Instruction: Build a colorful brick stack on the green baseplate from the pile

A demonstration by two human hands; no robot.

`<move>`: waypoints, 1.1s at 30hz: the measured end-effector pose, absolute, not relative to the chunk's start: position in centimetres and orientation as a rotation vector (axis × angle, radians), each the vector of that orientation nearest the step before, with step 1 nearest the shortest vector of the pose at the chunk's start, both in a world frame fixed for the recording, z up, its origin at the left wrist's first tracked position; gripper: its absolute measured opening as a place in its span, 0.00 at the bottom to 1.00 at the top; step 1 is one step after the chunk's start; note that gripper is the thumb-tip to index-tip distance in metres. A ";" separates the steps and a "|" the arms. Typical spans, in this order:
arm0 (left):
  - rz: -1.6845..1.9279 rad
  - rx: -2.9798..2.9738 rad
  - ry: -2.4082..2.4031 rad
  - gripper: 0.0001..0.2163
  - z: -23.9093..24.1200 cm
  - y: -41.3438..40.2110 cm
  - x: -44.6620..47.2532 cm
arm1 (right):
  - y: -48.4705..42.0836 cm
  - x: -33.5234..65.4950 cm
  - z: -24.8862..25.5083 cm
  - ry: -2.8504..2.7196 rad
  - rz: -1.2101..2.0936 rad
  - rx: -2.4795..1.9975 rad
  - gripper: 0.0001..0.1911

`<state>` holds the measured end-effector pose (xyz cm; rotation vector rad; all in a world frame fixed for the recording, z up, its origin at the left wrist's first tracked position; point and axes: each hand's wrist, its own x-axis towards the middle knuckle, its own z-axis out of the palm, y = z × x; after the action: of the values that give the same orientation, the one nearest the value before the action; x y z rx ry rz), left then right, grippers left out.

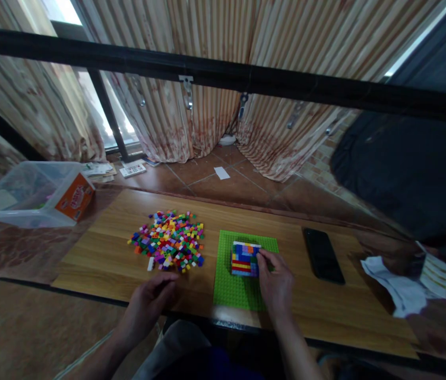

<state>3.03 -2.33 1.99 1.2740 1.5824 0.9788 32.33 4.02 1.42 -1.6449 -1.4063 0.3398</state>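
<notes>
A green baseplate [234,287] lies on the wooden table [100,253]. On it stands a block of stacked coloured bricks [244,258]. My right hand [275,282] rests on the plate with its fingertips pinched against the block's right edge. A pile of small loose coloured bricks [169,240] lies to the left of the plate. My left hand [152,301] rests near the table's front edge just below that pile, fingers curled, with nothing visible in them.
A black phone [323,255] lies right of the baseplate. Crumpled white paper [397,285] sits at the far right. A clear plastic box with an orange label [32,194] stands at the far left. A black bar [223,74] and curtains are behind.
</notes>
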 end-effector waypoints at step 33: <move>0.803 1.438 1.674 0.13 1.4 -1.8 3.2 | 7.1 33.1 0.4 -1.343 0.550 -1.678 0.22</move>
<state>3.17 -1.82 1.41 1.4378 1.6743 0.8034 33.11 7.07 0.43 -1.6781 -1.3430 0.5503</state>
